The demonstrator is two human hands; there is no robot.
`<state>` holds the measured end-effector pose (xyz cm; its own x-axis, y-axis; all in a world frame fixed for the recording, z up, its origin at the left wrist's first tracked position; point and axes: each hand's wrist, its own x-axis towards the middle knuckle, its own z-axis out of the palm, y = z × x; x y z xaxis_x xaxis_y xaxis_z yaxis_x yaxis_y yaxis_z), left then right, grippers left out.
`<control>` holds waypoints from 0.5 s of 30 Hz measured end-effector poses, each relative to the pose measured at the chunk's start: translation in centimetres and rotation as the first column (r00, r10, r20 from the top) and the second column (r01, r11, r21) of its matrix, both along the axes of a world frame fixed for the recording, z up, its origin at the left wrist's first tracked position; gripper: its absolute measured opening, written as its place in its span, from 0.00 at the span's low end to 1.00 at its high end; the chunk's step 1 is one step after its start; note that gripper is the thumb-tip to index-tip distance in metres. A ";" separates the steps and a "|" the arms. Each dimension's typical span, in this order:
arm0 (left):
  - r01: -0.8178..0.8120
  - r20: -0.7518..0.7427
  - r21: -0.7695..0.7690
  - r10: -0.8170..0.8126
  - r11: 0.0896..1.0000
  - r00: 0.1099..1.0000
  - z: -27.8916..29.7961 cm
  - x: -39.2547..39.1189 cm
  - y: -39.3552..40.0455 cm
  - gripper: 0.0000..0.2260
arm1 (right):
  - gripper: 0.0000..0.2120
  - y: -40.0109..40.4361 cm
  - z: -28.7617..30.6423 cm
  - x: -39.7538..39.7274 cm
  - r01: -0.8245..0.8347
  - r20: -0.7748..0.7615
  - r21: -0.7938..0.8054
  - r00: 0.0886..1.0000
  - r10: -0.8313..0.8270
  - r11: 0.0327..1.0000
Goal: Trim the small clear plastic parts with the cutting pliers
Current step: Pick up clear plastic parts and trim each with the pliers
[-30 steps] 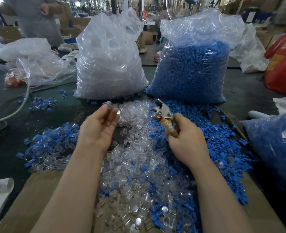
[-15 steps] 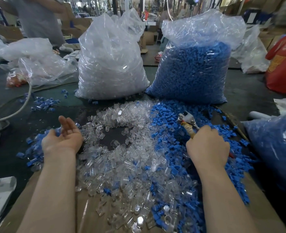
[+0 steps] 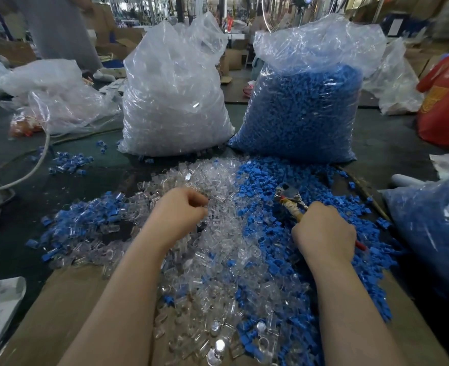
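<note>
While clear plastic parts (image 3: 218, 244) lie heaped mid-bench, the left hand (image 3: 179, 212) curls into them, its hold unclear, and the right hand (image 3: 323, 231) grips cutting pliers (image 3: 289, 198) over blue parts (image 3: 284, 178) toward the right edge.

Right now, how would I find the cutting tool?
Find the tall clear bag of blue plastic bits. In front lies a loose blue pile; the right hand grips the metal-headed cutting pliers there, the only metal thing among plastic.
</note>
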<state>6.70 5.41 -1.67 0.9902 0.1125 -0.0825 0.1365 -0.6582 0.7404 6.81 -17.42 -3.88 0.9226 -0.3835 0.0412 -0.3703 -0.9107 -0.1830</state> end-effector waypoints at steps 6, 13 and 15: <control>0.010 -0.062 0.325 0.011 0.946 0.998 -0.2 -0.1 -0.8 0.06 | 0.07 0.1 0.0 -0.1 -0.012 0.098 -0.023 0.995 0.014 1.000; 0.047 -0.065 0.381 -0.024 0.923 0.998 -0.3 -0.1 -1.1 0.05 | 0.10 0.5 0.2 0.6 -0.090 0.233 0.298 0.972 0.019 0.950; 0.031 -0.026 0.363 -0.023 0.931 0.999 -0.4 -0.1 -1.3 0.06 | 0.09 0.9 0.2 0.8 -0.159 0.296 0.412 0.954 0.033 0.897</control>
<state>6.61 4.11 -2.08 0.9918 0.1121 -0.0617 0.1279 -0.8854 0.4469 7.61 -16.54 -3.64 0.9313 -0.3316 0.1510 -0.1623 -0.7487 -0.6427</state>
